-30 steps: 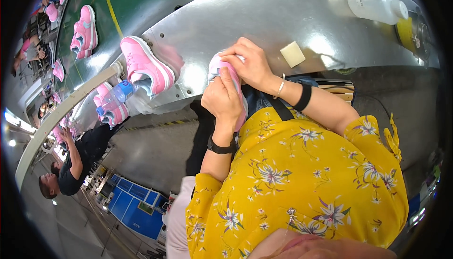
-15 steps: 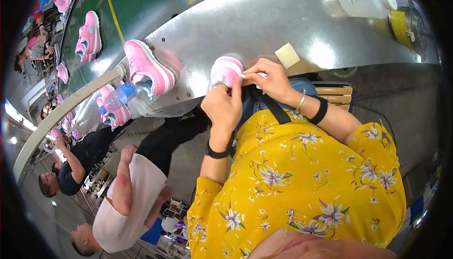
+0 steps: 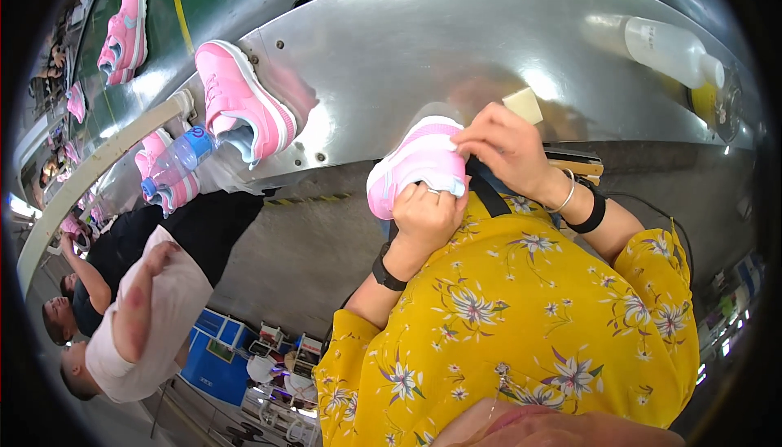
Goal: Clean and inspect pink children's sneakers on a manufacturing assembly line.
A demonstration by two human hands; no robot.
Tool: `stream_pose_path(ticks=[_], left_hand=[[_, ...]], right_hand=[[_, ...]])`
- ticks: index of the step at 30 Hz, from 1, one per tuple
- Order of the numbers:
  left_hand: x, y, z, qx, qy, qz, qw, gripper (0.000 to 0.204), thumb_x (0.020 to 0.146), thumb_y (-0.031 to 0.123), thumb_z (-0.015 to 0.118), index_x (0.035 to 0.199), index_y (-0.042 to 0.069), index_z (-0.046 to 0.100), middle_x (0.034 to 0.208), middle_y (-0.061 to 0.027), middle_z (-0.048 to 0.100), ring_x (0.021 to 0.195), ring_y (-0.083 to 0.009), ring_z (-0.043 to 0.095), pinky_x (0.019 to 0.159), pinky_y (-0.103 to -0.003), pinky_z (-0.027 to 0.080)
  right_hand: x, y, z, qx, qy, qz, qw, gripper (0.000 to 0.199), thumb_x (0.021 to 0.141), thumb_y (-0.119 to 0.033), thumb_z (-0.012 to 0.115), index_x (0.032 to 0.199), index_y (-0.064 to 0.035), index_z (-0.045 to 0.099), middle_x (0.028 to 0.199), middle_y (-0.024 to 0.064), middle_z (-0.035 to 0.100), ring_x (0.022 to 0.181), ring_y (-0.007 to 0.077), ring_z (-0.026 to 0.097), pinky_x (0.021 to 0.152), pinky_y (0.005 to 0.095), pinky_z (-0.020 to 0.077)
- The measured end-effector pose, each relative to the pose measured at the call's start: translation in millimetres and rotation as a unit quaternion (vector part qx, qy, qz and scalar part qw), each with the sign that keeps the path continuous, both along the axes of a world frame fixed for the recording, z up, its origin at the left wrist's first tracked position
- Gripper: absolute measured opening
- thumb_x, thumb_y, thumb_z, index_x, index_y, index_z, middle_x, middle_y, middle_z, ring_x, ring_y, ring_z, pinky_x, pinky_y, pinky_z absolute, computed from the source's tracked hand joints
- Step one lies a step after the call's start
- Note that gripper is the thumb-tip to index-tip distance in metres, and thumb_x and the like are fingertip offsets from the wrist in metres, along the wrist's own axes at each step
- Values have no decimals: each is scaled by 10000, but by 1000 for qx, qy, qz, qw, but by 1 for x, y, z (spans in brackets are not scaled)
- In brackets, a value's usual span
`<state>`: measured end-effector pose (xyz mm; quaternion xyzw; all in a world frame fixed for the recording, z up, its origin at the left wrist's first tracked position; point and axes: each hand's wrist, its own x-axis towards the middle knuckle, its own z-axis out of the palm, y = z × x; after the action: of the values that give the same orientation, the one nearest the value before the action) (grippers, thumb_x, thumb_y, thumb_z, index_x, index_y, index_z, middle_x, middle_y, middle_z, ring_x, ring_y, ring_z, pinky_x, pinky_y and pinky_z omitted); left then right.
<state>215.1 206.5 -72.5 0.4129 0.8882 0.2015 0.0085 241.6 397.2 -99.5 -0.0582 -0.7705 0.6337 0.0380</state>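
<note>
Both hands are on the pink shoe (image 3: pixel 417 164), held up off the steel surface (image 3: pixel 456 48), just in front of the chest. Left hand (image 3: pixel 428 217) clamps the heel end from below; right hand (image 3: pixel 498 147) pinches its upper edge, grip closed. It looks light and soft-sided, the sole stiffer, likely the safest hold.

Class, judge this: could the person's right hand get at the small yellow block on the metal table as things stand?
Probably yes. The right hand sits just below the yellow block, and nothing lies between them; however, its fingers are busy on the pink shoe.
</note>
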Motion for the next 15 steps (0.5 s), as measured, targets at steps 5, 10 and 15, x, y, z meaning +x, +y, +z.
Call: stream_pose_path(ticks=[5,10,15], left_hand=[[1,-3,-7,27,-8,-11,1000,308,755,203,817,633,100,553,570,-38,517,486,-220,500,501,-327,389],[3,-8,-9,18,-16,-12,1000,252,768,193,735,628,121,539,591,-21,458,555,-192,494,559,-328,371],[6,-11,-11,8,-10,0,1000,248,769,197,710,623,121,525,595,-21,458,564,-192,497,591,-326,371]], right_hand=[[-41,-19,12,59,-14,101,993,73,836,-60,683,906,-59,704,854,94,552,761,274,603,667,369,498],[-69,-27,-1,143,-2,227,963,48,828,-118,696,854,-78,686,848,92,525,741,284,585,649,391,488],[-64,2,15,112,-50,244,962,61,845,-144,691,846,-84,698,825,95,523,747,289,584,656,386,489]])
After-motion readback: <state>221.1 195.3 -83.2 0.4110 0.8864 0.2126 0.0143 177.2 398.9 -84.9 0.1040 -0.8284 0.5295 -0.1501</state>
